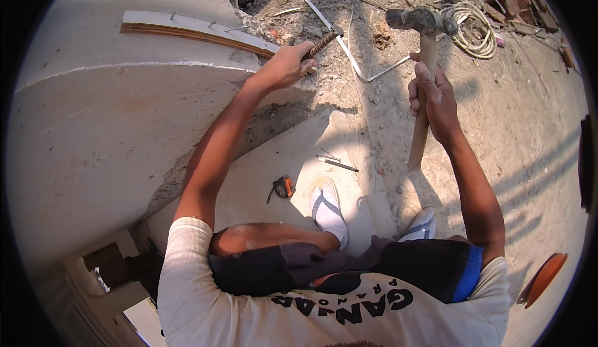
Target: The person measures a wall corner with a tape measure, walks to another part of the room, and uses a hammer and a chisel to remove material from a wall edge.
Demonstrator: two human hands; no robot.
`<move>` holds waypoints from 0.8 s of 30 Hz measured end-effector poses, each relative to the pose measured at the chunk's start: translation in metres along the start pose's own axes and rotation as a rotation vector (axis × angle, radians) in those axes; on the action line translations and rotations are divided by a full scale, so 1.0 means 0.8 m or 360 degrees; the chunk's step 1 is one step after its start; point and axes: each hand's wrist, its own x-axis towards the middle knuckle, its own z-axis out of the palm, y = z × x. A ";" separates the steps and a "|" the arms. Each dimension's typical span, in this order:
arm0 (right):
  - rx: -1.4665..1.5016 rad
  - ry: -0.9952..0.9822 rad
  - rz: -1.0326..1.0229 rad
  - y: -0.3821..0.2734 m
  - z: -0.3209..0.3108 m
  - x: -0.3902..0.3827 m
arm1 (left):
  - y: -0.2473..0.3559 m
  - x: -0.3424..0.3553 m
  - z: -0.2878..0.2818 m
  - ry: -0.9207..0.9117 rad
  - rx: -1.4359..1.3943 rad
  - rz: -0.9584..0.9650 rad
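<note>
My left hand is closed around a ribbed, rusty metal rod that angles up to a dark tip, just beside the right end of a narrow white-faced wooden strip with nails sticking up. My right hand grips the wooden handle of a hammer, its grey steel head raised to the upper right of the rod. Near my feet, a black-and-orange tape measure, a dark pen-like stick and a loose nail lie on the pale slab.
A white plastered ledge fills the left. Coiled cable, a loose white band and broken bricks lie on rubble-strewn ground ahead. My sandalled feet are below. A round reddish object sits at lower right.
</note>
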 end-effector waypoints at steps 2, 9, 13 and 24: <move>-0.0340 0.0075 0.0108 0.015 -0.010 0.007 | 0.004 0.001 -0.002 -0.0074 -0.0005 -0.0107; -0.0313 0.0213 -0.0373 -0.039 -0.008 0.034 | -0.021 -0.003 0.008 0.0196 -0.0037 0.0080; -0.0022 0.0320 -0.0712 -0.074 0.007 0.058 | -0.002 0.001 0.000 0.0075 0.0007 0.0002; -0.0682 -0.0080 -0.0278 -0.049 0.020 0.034 | -0.003 -0.008 0.001 0.0054 0.0098 -0.0116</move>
